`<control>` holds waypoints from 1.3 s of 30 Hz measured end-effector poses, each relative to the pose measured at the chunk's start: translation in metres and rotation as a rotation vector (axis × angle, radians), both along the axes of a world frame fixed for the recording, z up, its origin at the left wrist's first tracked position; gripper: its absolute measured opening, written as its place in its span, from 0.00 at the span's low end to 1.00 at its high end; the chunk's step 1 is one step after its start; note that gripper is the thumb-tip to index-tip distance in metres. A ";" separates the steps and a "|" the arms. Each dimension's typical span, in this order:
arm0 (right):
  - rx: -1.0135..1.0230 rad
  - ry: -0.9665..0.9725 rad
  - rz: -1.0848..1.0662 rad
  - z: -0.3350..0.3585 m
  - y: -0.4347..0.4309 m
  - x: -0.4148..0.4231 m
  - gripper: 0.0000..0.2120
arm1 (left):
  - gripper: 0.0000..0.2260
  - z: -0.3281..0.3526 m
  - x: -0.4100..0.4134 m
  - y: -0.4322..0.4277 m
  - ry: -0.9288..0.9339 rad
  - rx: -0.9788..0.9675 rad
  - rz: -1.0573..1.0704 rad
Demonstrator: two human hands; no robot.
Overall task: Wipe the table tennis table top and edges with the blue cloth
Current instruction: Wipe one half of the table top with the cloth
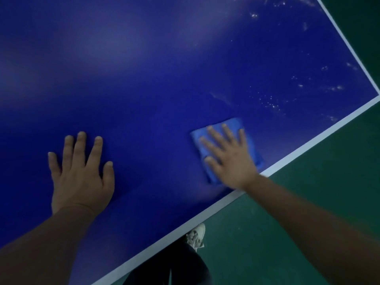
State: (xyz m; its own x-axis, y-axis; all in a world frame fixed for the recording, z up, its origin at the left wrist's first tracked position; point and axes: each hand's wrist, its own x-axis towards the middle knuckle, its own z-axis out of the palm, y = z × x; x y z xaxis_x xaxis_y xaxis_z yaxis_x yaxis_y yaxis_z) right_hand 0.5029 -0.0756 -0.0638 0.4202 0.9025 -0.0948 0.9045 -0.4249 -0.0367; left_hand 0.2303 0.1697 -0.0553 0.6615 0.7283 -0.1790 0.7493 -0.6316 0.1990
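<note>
A: Where is the blue cloth (234, 122)?

B: Folded into a rough square, lying flat on the dark blue worktop (164, 68) near its lower right edge, just beside the white line (308, 148) that borders that edge.

A: And the 2 hands?

B: The right hand (230, 157) lies on top of the cloth, palm down, fingers straight and spread, pressing it onto the surface. It curls round nothing. The cloth shows past the fingertips and along the hand's right side. The hand is slightly blurred.

A: The left one?

B: The left hand (82, 175) rests flat on the bare worktop, well apart from the cloth, its fingers also straight and spread, holding nothing.

A: Anything on the surface itself?

B: Pale specks (271, 101) and smears are scattered over the area beyond the cloth, toward the far right corner, where 2 white border lines meet.

A: Below the edge?

B: A green floor (308, 212), and by the table's edge 1 light-coloured shoe (196, 236) with a dark trouser leg (181, 264) nearer the camera.
</note>
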 end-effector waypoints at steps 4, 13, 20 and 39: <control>-0.054 0.080 -0.856 0.012 -0.022 0.092 0.27 | 0.30 0.002 0.000 0.000 0.012 0.004 -0.009; 0.088 0.068 0.125 -0.004 0.131 -0.066 0.26 | 0.30 0.006 0.003 0.000 0.026 -0.024 -0.009; -0.040 0.000 -0.546 0.005 0.124 0.148 0.26 | 0.31 0.008 0.003 0.003 0.047 -0.067 -0.005; -0.002 0.105 -0.854 0.012 0.140 0.135 0.27 | 0.30 0.010 0.001 0.002 0.034 -0.063 -0.021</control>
